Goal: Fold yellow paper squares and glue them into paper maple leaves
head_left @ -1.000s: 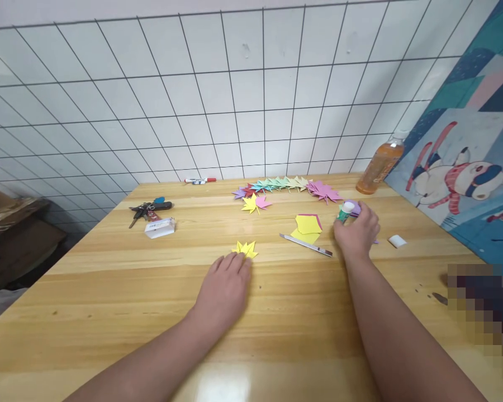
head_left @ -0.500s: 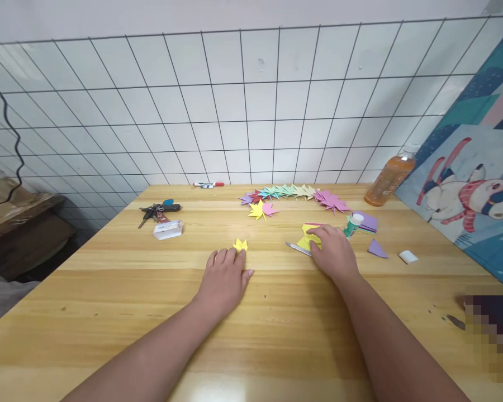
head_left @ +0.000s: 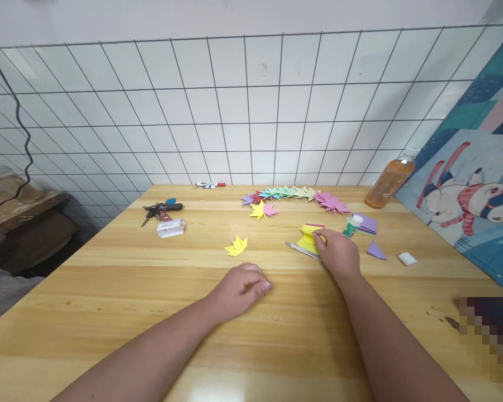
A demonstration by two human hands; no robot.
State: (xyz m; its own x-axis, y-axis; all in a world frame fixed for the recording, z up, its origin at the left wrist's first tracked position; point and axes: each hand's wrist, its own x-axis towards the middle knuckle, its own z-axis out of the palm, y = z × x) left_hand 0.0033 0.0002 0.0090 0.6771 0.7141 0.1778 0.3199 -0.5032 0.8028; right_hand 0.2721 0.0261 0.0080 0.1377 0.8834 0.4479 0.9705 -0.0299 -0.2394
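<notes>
My right hand (head_left: pixel 339 255) pinches the edge of a sheet of yellow paper (head_left: pixel 307 241) between thumb and fingertips. The paper's near edge is lifted, and pink paper shows behind it. A craft knife (head_left: pixel 302 250) lies along the near side of the paper, partly hidden by that hand. My left hand (head_left: pixel 240 290) is loosely curled above the table, slightly blurred, with a gap between thumb and fingers and nothing visible in it. Just beyond it lies a folded yellow paper leaf (head_left: pixel 236 246), untouched.
A glue stick (head_left: pixel 352 226) stands beside stacked coloured paper (head_left: pixel 368 224). Farther back are a row of folded leaves (head_left: pixel 293 193) and a yellow-pink pair (head_left: pixel 263 210). Keys (head_left: pixel 161 210), a small box (head_left: pixel 170 228), marker (head_left: pixel 210 185), bottle (head_left: pixel 389 178), purple piece (head_left: pixel 376 250) and eraser (head_left: pixel 407 258) lie around.
My left hand has let go of the small yellow leaf and drawn back to the right, uncovering it. My right hand has taken the yellow paper's edge and raised it.
</notes>
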